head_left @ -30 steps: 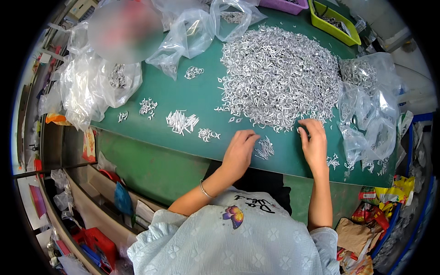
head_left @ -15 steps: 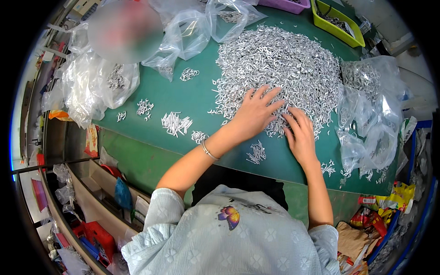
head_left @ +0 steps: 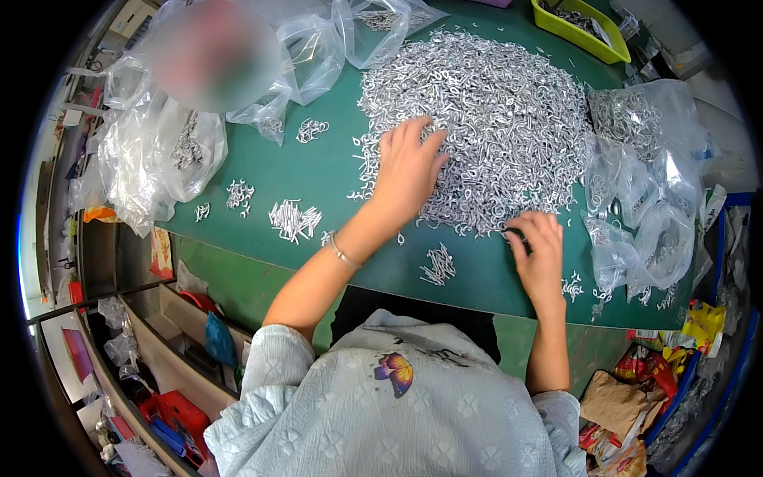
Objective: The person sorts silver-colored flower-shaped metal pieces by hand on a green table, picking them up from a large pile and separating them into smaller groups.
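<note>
A broad heap of small silvery metal hooks and loops (head_left: pixel 485 119) covers the middle of the green table (head_left: pixel 326 179). My left hand (head_left: pixel 407 171) lies over the heap's left edge, open, its fingers bent a little and the thumb apart. At the near right edge of the heap is my right hand (head_left: pixel 542 253), its fingers curled and thumb and forefinger close together at the tips. Whatever they pinch is too small to make out. Between my forearms lies a small pile of thin metal pins (head_left: pixel 438 265). Another pile of straight metal pins (head_left: pixel 294 220) sits left of my left wrist.
Smaller clusters of metal pieces (head_left: pixel 239 197) are spread along the left side. Clear plastic bags (head_left: pixel 640 187) with metal parts lie at the right, and more bags (head_left: pixel 159 151) at the left. A yellow-green tray (head_left: pixel 584 32) stands at the far right. Drawers (head_left: pixel 179 334) are below left.
My left hand has moved left and away from me over the heap. My right hand has drawn back toward the near edge and right, its fingers curling. The view has shifted slightly.
</note>
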Available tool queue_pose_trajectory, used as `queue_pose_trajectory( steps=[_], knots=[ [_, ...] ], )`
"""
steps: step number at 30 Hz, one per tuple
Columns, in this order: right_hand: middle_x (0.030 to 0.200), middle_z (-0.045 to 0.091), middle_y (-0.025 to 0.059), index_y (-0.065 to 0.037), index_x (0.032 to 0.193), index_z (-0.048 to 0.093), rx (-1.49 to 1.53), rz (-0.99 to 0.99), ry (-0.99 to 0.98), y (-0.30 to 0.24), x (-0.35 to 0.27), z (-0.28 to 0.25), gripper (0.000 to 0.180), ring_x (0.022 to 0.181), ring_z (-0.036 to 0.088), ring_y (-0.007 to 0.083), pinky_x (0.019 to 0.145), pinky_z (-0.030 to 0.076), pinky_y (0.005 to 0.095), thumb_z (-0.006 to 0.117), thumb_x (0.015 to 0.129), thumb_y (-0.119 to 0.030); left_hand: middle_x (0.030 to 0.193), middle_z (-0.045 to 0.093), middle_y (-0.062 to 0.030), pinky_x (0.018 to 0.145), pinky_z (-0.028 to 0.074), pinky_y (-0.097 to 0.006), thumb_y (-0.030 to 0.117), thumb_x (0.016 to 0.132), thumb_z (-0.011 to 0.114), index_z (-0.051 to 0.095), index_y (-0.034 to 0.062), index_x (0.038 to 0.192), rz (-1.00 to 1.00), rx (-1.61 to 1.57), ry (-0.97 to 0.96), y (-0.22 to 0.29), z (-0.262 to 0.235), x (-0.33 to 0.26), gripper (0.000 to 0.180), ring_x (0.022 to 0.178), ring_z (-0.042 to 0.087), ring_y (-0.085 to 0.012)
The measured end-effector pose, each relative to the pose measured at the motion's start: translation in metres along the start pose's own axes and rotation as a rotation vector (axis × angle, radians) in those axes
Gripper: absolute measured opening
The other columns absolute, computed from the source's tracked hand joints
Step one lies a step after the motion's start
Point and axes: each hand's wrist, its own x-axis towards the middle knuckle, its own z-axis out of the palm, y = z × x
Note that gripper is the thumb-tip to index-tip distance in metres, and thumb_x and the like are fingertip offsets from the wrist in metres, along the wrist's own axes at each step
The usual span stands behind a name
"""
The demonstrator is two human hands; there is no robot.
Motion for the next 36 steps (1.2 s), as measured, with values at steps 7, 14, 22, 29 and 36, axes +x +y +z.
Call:
queue_pose_trajectory(
  steps=[7, 14, 22, 29, 36],
  knots=[
    [0.092, 0.057, 0.0056, -0.005, 0.088, 0.06, -0.134, -0.012, 0.024, 0.011, -0.004, 0.014, 0.014, 0.089, 0.052, 0.0257, 0.08, 0.036, 0.0388, 0.068, 0.078, -0.003, 0.119, 0.056, -0.0087, 0.088, 0.038, -0.041, 0.004, 0.077, 0.07, 0.063, 0.0092, 0.111, -0.006, -0.191, -0.124, 0.034, -0.019, -0.053, 0.035, 0.107, 0.053, -0.0284],
    [0.087, 0.062, 0.0068, -0.004, 0.084, 0.06, -0.1, 0.143, 0.123, 0.016, -0.013, 0.009, 0.008, 0.085, 0.055, 0.026, 0.079, 0.037, 0.0371, 0.067, 0.081, -0.002, 0.097, 0.054, -0.0052, 0.078, 0.035, -0.038, 0.009, 0.075, 0.072, 0.062, 0.0079, 0.098, 0.192, -0.143, -0.277, 0.074, 0.025, -0.051, 0.025, 0.093, 0.051, -0.0236],
    [0.093, 0.064, 0.0071, -0.004, 0.09, 0.063, -0.081, 0.182, 0.127, 0.013, -0.015, 0.001, 0.011, 0.09, 0.056, 0.0274, 0.08, 0.039, 0.0378, 0.068, 0.08, -0.004, 0.092, 0.055, -0.0047, 0.076, 0.036, -0.037, 0.006, 0.074, 0.07, 0.06, 0.0078, 0.085, 0.216, -0.106, -0.221, 0.067, 0.04, -0.044, 0.015, 0.089, 0.052, -0.023],
    [0.093, 0.062, 0.0072, -0.004, 0.087, 0.063, -0.146, 0.144, 0.152, 0.008, -0.001, 0.014, 0.011, 0.091, 0.055, 0.0273, 0.079, 0.038, 0.0383, 0.07, 0.08, -0.009, 0.086, 0.065, -0.006, 0.075, 0.043, -0.035, 0.003, 0.077, 0.068, 0.063, 0.0048, 0.087, -0.065, -0.431, -0.103, 0.063, 0.017, -0.034, 0.012, 0.083, 0.06, -0.0226],
    [0.087, 0.06, 0.0087, -0.005, 0.081, 0.06, -0.16, 0.156, 0.128, 0.003, 0.009, 0.033, 0.01, 0.088, 0.054, 0.0278, 0.078, 0.036, 0.0401, 0.067, 0.084, -0.012, 0.085, 0.071, -0.0063, 0.067, 0.051, -0.025, 0.003, 0.088, 0.065, 0.066, 0.0005, 0.098, -0.534, -0.753, -0.127, 0.041, -0.012, -0.038, 0.011, 0.075, 0.066, -0.0117]
  ],
)
